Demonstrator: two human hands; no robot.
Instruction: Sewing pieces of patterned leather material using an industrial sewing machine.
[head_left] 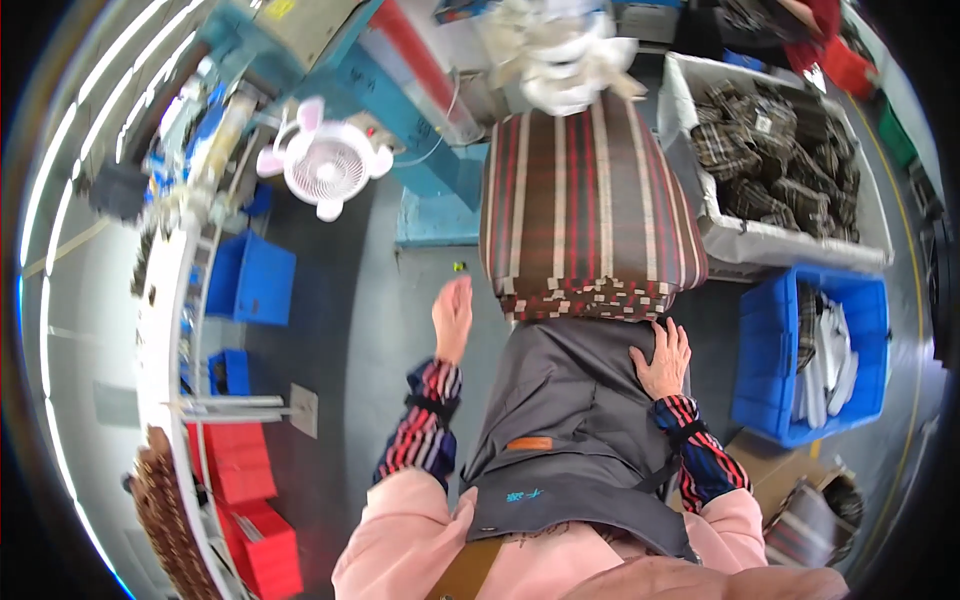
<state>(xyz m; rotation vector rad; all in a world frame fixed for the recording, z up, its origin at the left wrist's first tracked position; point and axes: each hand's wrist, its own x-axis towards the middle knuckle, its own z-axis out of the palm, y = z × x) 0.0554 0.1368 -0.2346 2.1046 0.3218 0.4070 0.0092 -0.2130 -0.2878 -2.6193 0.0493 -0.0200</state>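
Observation:
A thick stack of brown fabric (590,200) with red and cream stripes stands in front of me, its many layers showing along the near edge. My right hand (662,362) lies with its fingers apart on the dark grey apron (560,400) over my lap, just below the stack's near right corner, and grips nothing. Out to the left of the apron, my left hand (453,320) is held in the air with its fingers stretched forward, apart from the stack. I see nothing in it.
White bulky pieces (562,60) sit at the stack's far end. A pink and white fan (327,165) stands by the blue machine frame (390,110). At right are a white-lined bin (740,235) of plaid fabric and a blue crate (765,380). Blue bins (262,278) and red bins (262,545) line the left.

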